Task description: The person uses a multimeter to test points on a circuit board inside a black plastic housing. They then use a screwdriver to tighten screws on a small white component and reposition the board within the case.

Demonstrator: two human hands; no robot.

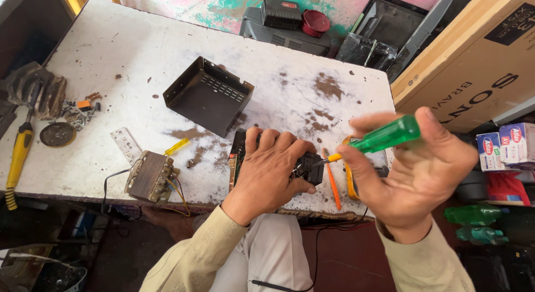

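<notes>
Now left hand (pixel 271 172) clamps black circuit unit (pixel 305 166) (on table (pixel 139 46)); right hand (pixel 415 169) grips green screwdriver (pixel 384 137).

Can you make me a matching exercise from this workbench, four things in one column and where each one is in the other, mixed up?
Things:
1. green-handled screwdriver
2. black circuit unit
3. open metal casing
4. transformer

Places:
A. middle of the table, touched by nothing
B. in the right hand
C. near the front edge, left of the left hand
D. under the left hand

Pairs: 1-B, 2-D, 3-A, 4-C
</notes>
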